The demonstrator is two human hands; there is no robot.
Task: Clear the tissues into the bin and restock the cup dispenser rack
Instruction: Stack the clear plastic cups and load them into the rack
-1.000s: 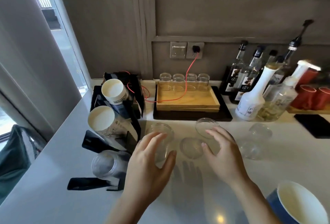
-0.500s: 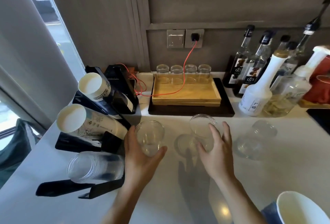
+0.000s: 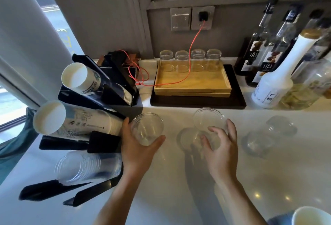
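**Both hands on clear cups at the counter**

I have my left hand [image 3: 138, 150] wrapped around a clear cup [image 3: 146, 128], thumb on its left side and fingers curled under its right, the cup tilted with its mouth toward me. It sits just right of the rack [image 3: 100, 140], which is the black tiered stand at the left of the counter [image 3: 179, 189].

My right hand [image 3: 221, 150] grips a 2nd clear cup [image 3: 208, 120] from the right and below, fingers bent around its wall. Under my fingers lies another clear cup [image 3: 189, 137], and I cannot tell whether I touch it.

The rack holds 2 stacks of paper cups [image 3: 78, 119] lying on their sides, mouths to the left, and on the lowest tier a stack of clear cups [image 3: 87, 165].

To the right, 2 more clear pieces [image 3: 268, 135] lie on the counter, well apart from my hands. I see no tissues or bin clearly. A paper cup [image 3: 311, 215] shows at the bottom right corner.
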